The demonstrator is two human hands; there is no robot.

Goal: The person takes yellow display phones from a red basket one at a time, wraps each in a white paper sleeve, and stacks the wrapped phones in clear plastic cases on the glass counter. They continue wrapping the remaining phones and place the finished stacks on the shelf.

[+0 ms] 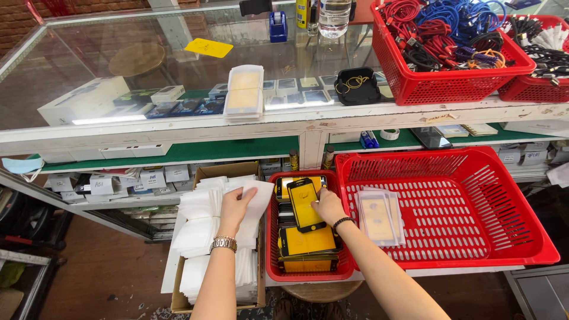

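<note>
A white sleeve is pinched between the fingers of the left hand, above a cardboard box of sleeves. A yellow-and-black screen protector is gripped by the right hand, over a small red basket beside a large red basket.

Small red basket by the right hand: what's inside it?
The small red basket holds stacked yellow-and-black screen protectors; the right hand lifts one. The stacks cover its floor and lower layers.
</note>
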